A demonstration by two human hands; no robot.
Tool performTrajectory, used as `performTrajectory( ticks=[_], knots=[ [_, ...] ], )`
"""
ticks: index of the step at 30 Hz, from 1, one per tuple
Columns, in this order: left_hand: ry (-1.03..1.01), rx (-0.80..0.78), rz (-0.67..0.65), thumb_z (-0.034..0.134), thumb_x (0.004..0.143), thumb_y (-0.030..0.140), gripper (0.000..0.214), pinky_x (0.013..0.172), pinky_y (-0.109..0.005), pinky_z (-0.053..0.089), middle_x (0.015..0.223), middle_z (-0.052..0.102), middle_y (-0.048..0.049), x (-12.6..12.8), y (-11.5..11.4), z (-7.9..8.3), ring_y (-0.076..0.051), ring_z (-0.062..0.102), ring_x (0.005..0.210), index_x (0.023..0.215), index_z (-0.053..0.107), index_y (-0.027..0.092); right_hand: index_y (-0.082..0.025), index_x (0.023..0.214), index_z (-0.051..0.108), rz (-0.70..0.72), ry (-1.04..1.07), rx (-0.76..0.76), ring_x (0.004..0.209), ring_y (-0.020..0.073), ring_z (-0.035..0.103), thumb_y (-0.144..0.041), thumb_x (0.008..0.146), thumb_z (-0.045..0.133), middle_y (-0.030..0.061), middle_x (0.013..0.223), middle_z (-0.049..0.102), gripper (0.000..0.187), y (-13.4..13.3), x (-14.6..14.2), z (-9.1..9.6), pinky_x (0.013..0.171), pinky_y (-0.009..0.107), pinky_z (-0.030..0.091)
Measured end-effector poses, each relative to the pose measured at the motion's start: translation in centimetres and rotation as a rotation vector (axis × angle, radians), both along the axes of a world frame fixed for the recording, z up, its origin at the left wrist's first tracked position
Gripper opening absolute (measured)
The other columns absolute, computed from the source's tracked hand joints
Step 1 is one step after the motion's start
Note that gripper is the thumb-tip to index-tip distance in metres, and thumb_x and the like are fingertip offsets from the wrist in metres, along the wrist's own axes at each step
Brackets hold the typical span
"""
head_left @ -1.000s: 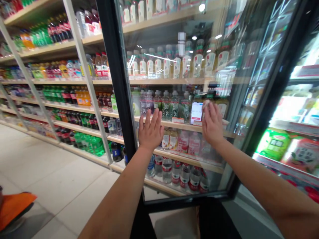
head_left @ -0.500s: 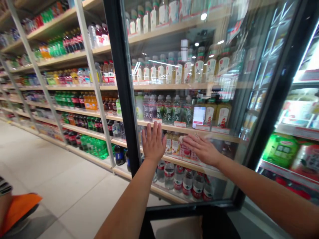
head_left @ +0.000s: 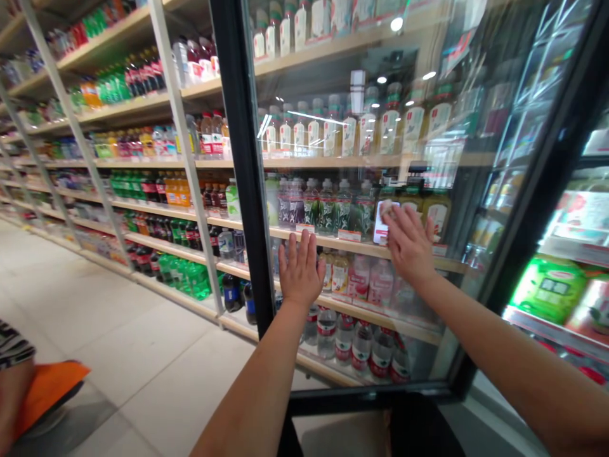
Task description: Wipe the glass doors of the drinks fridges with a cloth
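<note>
A glass fridge door [head_left: 361,76] with a black frame [head_left: 238,158] stands swung out in front of me. My left hand [head_left: 301,273] lies flat on the glass near the frame, fingers stretched upward and holding nothing. My right hand [head_left: 410,246] presses a small white wad [head_left: 386,207], perhaps a cloth or tissue, against the glass with its fingertips. Through the glass I see shelves of bottled drinks [head_left: 333,203] and a small white tag [head_left: 379,223] beside the wad.
Long wooden shelves [head_left: 143,158] packed with drink bottles run away to the left. The fridge's lit interior [head_left: 552,285] with green packs shows at the right. A person's arm and something orange [head_left: 42,393] are at the lower left, on the tiled floor [head_left: 118,355].
My right hand slid the white wad down and left across the glass, then back up and right to the white tag. My left hand stayed flat on the glass.
</note>
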State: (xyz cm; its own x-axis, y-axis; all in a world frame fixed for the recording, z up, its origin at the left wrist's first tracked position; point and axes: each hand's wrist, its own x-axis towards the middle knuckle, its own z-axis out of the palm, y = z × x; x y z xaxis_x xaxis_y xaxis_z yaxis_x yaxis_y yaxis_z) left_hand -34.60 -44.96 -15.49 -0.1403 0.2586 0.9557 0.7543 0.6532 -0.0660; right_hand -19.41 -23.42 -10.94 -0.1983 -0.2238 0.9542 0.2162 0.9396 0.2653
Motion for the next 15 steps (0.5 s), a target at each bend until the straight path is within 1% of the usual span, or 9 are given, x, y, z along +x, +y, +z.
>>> performTrajectory(
  ticks=[1, 2, 5, 6, 7, 9, 12, 13, 15],
  knots=[
    [-0.005, 0.000, -0.001, 0.052, 0.101, 0.036, 0.067, 0.130, -0.057, 0.009, 0.163, 0.034, -0.0171, 0.0, 0.0, 0.0, -0.030, 0.013, 0.158, 0.161, 0.031, 0.014, -0.032, 0.161, 0.031, 0.006, 0.046, -0.038, 0.155, 0.0274, 0.031, -0.015, 0.099, 0.050, 0.0073, 0.162, 0.043, 0.068, -0.1, -0.1, -0.1, 0.128, 0.059, 0.021],
    [-0.009, 0.002, -0.004, 0.052, 0.101, 0.036, 0.067, 0.130, -0.057, 0.009, 0.163, 0.034, -0.0169, -0.1, 0.0, 0.0, -0.031, 0.013, 0.158, 0.161, 0.031, 0.014, -0.029, 0.162, 0.029, 0.030, 0.031, -0.009, 0.157, 0.0267, 0.027, -0.014, 0.098, 0.049, 0.0080, 0.163, 0.041, 0.069, -0.4, -0.3, -0.4, 0.127, 0.056, 0.025],
    [-0.009, 0.008, -0.014, 0.051, 0.101, 0.036, 0.067, 0.130, -0.057, 0.009, 0.163, 0.035, -0.0172, -0.2, 0.0, 0.0, -0.031, 0.013, 0.158, 0.161, 0.030, 0.014, -0.029, 0.162, 0.029, 0.126, -0.268, 0.317, 0.156, 0.0187, 0.028, -0.008, 0.096, 0.046, 0.0028, 0.160, 0.047, 0.071, -1.0, -0.5, -1.6, 0.128, 0.044, 0.029],
    [-0.010, 0.008, -0.017, 0.051, 0.101, 0.036, 0.068, 0.130, -0.057, 0.009, 0.163, 0.035, -0.0172, -0.2, 0.0, 0.0, -0.031, 0.014, 0.158, 0.161, 0.030, 0.014, -0.030, 0.161, 0.031, 0.137, -0.348, 0.392, 0.155, 0.0170, 0.031, -0.008, 0.095, 0.046, 0.0008, 0.158, 0.050, 0.071, -1.0, -0.5, -1.8, 0.128, 0.042, 0.028],
    [-0.013, 0.007, -0.018, 0.051, 0.101, 0.035, 0.068, 0.130, -0.057, 0.009, 0.163, 0.035, -0.0171, -0.3, 0.0, 0.0, -0.030, 0.014, 0.158, 0.162, 0.029, 0.014, -0.031, 0.161, 0.031, 0.130, -0.375, 0.407, 0.154, 0.0167, 0.034, -0.008, 0.095, 0.046, 0.0001, 0.156, 0.052, 0.071, -0.9, -0.5, -1.6, 0.129, 0.042, 0.027],
    [-0.024, 0.003, -0.019, 0.052, 0.100, 0.036, 0.069, 0.130, -0.057, 0.008, 0.163, 0.035, -0.0167, -0.3, 0.0, 0.0, -0.030, 0.015, 0.158, 0.162, 0.029, 0.015, -0.033, 0.161, 0.031, 0.084, -0.255, 0.269, 0.154, 0.0203, 0.034, -0.010, 0.097, 0.049, 0.0019, 0.157, 0.050, 0.070, -0.3, -0.5, -0.9, 0.129, 0.048, 0.027],
    [-0.043, 0.000, -0.030, 0.052, 0.100, 0.035, 0.069, 0.130, -0.057, 0.008, 0.164, 0.033, -0.0164, -0.3, 0.0, 0.0, -0.030, 0.015, 0.158, 0.162, 0.030, 0.015, -0.032, 0.162, 0.026, 0.054, 0.002, 0.024, 0.157, 0.0269, 0.027, -0.013, 0.097, 0.051, 0.0058, 0.163, 0.041, 0.072, 0.1, -0.5, -0.4, 0.126, 0.056, 0.030],
    [-0.045, 0.000, -0.032, 0.052, 0.100, 0.035, 0.068, 0.130, -0.057, 0.009, 0.164, 0.033, -0.0164, -0.3, 0.0, 0.0, -0.030, 0.014, 0.158, 0.162, 0.030, 0.015, -0.032, 0.163, 0.025, 0.066, -0.007, 0.027, 0.157, 0.0267, 0.026, -0.012, 0.097, 0.050, 0.0057, 0.164, 0.040, 0.073, 0.0, -0.5, -0.7, 0.125, 0.056, 0.031],
    [-0.036, 0.002, -0.029, 0.051, 0.100, 0.035, 0.068, 0.130, -0.057, 0.009, 0.164, 0.034, -0.0162, -0.3, 0.0, 0.0, -0.030, 0.014, 0.158, 0.162, 0.029, 0.015, -0.032, 0.163, 0.026, 0.109, -0.186, 0.171, 0.156, 0.0221, 0.029, -0.011, 0.097, 0.047, 0.0029, 0.161, 0.045, 0.072, -0.4, -0.4, -1.5, 0.128, 0.049, 0.030]
  ],
)
